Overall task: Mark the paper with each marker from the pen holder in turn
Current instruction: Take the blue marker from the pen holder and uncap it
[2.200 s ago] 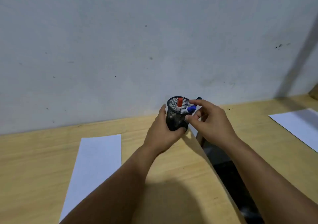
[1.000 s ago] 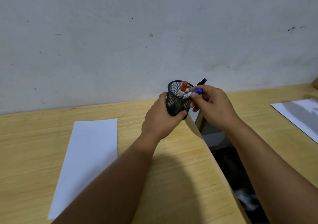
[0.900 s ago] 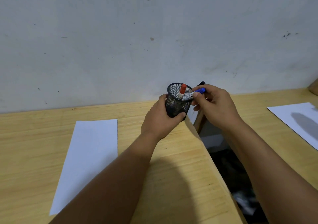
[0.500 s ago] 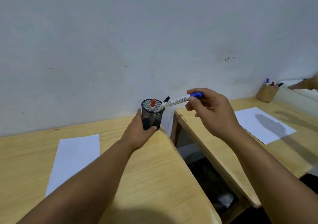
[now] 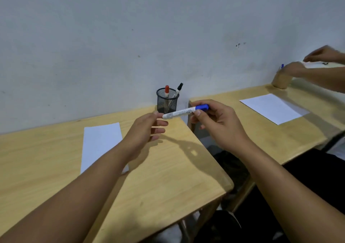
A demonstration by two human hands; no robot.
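Note:
A black mesh pen holder (image 5: 167, 101) stands at the back right corner of my wooden desk (image 5: 160, 170), against the wall. A red-capped marker (image 5: 166, 91) and a black-capped marker (image 5: 178, 89) stick out of it. My right hand (image 5: 214, 123) holds a white marker with a blue cap (image 5: 183, 111) level in the air, pinched near the cap end. My left hand (image 5: 145, 130) hangs just left of the marker's bare end, fingers loosely apart, fingertips close to that end. A white sheet of paper (image 5: 100, 142) lies on the desk to the left, partly under my left forearm.
A gap separates my desk from a second wooden desk (image 5: 261, 130) on the right, which carries another white sheet (image 5: 272, 108) and a tan pen cup (image 5: 281, 80). Another person's hands (image 5: 308, 65) work at that cup. The grey wall (image 5: 130, 37) runs behind both desks.
My left hand has let go of the pen holder and come toward the marker. My right hand has drawn the blue-capped marker out of the holder and toward me. The view has swung right.

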